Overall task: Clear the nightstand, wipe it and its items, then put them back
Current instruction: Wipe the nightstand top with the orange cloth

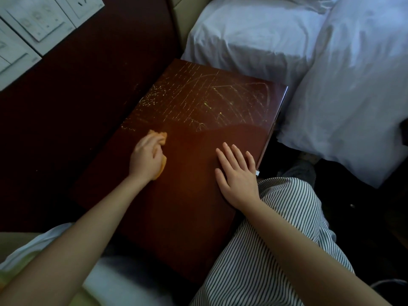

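A person leans over a dark reddish-brown desk (194, 195) beside a bed, with both bare forearms reaching in from the near side. The left hand (146, 159) lies close to the desk's left edge. Its fingers are curled round a bunched orange cloth (162, 138), which it presses against the top. The cloth shows past the fingertips and under the palm. The right hand (237, 175) rests flat near the right edge, with its fingers straight and slightly spread and nothing in its grip. The two hands are well apart.

Pale streaks and specks criss-cross the far half of the glossy top, while the near half shows a smooth sheen. A small white tag (257, 172) juts out at the right edge, and any print on it is too small to read. White switch panels (33, 25) sit on the dark wood wall panel (77, 96) at the upper left, their markings also too faint to read. White bedding (254, 34) lies beyond the far edge and a pillow (353, 85) beyond the right edge. Striped trousers (276, 239) cover the near right corner.
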A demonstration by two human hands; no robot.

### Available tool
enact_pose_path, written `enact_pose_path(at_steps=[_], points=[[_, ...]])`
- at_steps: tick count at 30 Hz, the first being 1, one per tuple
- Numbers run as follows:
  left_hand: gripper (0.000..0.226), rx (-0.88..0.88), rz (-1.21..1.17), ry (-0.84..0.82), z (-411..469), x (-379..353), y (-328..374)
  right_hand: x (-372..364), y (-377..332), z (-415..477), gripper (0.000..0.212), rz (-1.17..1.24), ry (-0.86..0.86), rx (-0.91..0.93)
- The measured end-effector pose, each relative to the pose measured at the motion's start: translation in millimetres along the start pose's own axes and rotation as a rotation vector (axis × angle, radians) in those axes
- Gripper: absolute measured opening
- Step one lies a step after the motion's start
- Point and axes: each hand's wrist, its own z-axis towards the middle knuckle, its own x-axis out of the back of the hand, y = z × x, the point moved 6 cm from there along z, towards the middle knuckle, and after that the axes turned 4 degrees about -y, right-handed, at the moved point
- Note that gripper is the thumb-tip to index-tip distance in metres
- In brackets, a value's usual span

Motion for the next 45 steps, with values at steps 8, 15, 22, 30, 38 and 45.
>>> enact_pose_path(at_steps=[8, 15, 22, 30, 38, 45], points=[[0.034, -0.033, 0.013, 0.058, 17, -27, 57, 0, -1, 0, 0.056, -0.01, 0.028, 0.003], [0.033, -0.342, -0.024, -0.193, -38, -18, 43, 1, 0, -1, 0.057, -0.005, 0.02, 0.012], [0.034, 0.094, 0.044, 0.078, -1, -9, 18, 2, 1, -2, 0.063, 0.035, -0.017, 0.013], [0.036, -0.102, 0.006, -0.019, -6, -47, 85, 10, -5, -8, 0.055, 0.089, 0.002, 0.136], [0.032, -0.202, 0.015, -0.115, -32, -23, 51, 15, 8, -12, 0.059, 0.056, 0.004, 0.008], [0.032, 0.079, 0.002, 0.08, 19, -35, 78, 20, 21, -17, 0.063, 0.062, 0.029, -0.084]])
